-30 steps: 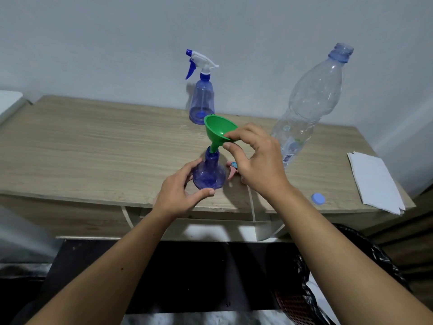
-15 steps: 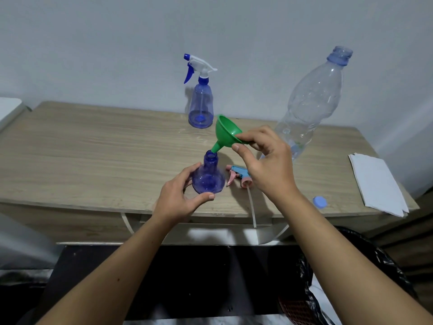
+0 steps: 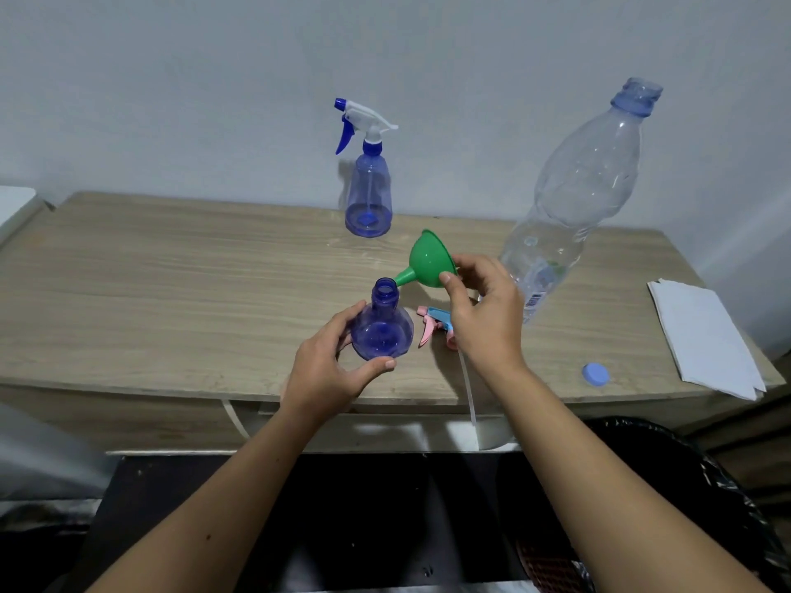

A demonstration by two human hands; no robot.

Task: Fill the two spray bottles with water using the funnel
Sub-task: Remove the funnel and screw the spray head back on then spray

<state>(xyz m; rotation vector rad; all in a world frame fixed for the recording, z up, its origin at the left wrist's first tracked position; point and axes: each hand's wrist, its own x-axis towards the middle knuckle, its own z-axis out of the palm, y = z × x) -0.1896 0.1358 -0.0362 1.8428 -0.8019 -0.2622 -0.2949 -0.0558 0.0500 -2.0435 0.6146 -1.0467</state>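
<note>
An open-necked blue spray bottle stands near the table's front edge, and my left hand grips its base. My right hand pinches the rim of the green funnel, tilted sideways with its spout pointing left, just right of the bottle's mouth and out of it. The bottle's pink and blue spray head lies on the table beside it, partly behind my right hand. A second blue spray bottle with its white and blue trigger head on stands at the back by the wall.
A large clear water bottle, uncapped, stands at the right; its blue cap lies near the front edge. A stack of white paper sits at the wooden table's right end. A black-lined bin stands below.
My right hand has lifted the funnel out of the front bottle's neck and tipped it over to the right. My left hand still holds the bottle in place.
</note>
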